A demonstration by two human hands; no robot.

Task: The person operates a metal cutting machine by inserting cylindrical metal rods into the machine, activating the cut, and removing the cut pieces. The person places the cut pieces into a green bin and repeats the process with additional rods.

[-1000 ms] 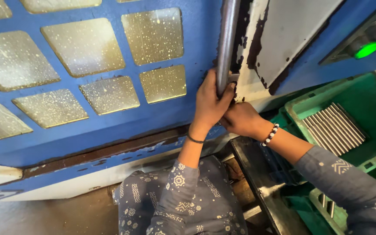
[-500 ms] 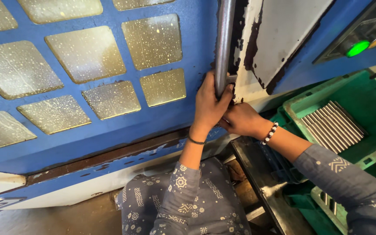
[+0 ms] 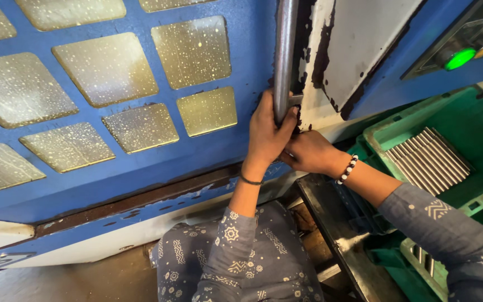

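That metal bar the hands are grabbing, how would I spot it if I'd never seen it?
Find the big blue door with yellowish speckled windows. Along its right edge runs a grey metal bar, standing upright. The left hand wraps its lower end, the right hand beside it. It is the only shiny round rod on the door.

A single head-worn camera looked steeply down and forward from close range, tilted so the blue machine door (image 3: pixel 141 84) ran toward 10 o'clock. Both hands sat near centre on the steel handle bar (image 3: pixel 284 56). A green crate (image 3: pixel 476 128) lay at 3 o'clock.
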